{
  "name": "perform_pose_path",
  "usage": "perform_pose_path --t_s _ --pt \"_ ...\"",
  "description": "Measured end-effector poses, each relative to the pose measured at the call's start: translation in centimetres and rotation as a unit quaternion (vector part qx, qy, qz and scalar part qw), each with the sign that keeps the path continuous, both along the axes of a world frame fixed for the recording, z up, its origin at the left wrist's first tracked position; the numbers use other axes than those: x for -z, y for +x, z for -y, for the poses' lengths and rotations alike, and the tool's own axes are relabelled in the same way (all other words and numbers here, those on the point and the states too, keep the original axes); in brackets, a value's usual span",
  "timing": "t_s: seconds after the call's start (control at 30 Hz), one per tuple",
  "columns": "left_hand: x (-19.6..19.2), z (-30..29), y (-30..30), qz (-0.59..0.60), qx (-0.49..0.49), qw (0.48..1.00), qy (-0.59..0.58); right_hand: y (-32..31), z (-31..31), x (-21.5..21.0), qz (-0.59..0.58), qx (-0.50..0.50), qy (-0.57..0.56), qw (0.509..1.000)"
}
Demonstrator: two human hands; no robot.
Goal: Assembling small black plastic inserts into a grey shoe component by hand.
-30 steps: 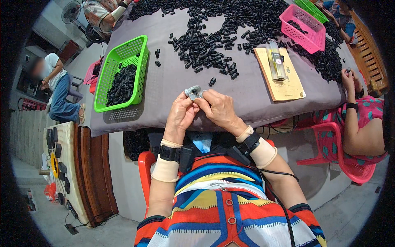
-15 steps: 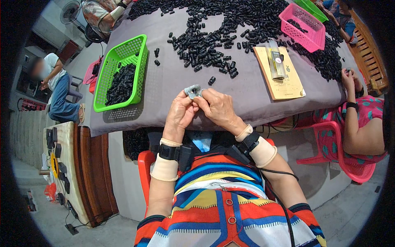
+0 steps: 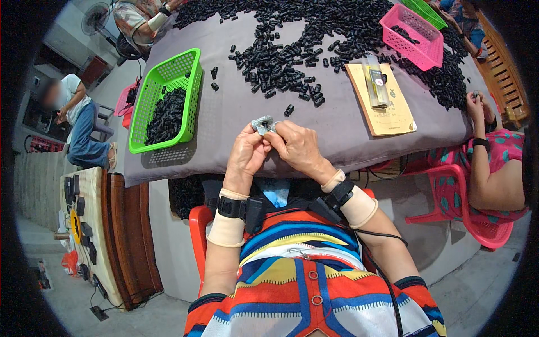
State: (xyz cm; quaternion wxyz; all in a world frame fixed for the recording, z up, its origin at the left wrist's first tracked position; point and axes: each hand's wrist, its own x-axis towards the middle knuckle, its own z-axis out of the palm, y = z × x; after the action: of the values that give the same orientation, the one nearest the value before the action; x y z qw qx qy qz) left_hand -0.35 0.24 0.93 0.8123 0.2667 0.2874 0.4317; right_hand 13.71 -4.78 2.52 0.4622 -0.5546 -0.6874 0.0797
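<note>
Close together at the table's near edge, both my hands are closed around a small grey piece that looks like cloth (image 3: 261,123). My left hand (image 3: 246,150) pinches it from the left. The fingertips of my right hand (image 3: 301,147) press at its right side. Something dark shows within the folds, too small and covered to make out. Just beyond my fingers lies a single black ribbed cylindrical part (image 3: 289,110). Several more such parts form a loose pile (image 3: 281,67) farther back.
To the left stands a green basket (image 3: 193,106) partly filled with black parts. A yellow notebook (image 3: 393,121) bearing a clear plastic case (image 3: 377,90) lies at right. Behind it sits a pink basket (image 3: 412,42). A co-worker's hands (image 3: 476,106) are at the right edge.
Hardly anything differs: my hands stay on the grey piece in the same place, and the whole view has shifted very slightly.
</note>
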Motion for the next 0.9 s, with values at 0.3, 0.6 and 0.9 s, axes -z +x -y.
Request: perform_pose_path --t_s 0.3,0.6,0.9 --pt "-0.4 0.1 0.1 -0.008 -0.001 1.0 -0.002 -0.2 -0.1 0.0 0.008 0.009 0.0 1.0" --pt "-0.5 0.2 0.2 -0.005 0.015 1.0 0.0 0.0 -0.5 0.2 -0.002 0.008 0.019 1.0" --pt "-1.1 0.5 0.3 -0.012 -0.01 1.0 -0.017 0.4 0.2 0.1 -0.008 -0.017 0.022 1.0"
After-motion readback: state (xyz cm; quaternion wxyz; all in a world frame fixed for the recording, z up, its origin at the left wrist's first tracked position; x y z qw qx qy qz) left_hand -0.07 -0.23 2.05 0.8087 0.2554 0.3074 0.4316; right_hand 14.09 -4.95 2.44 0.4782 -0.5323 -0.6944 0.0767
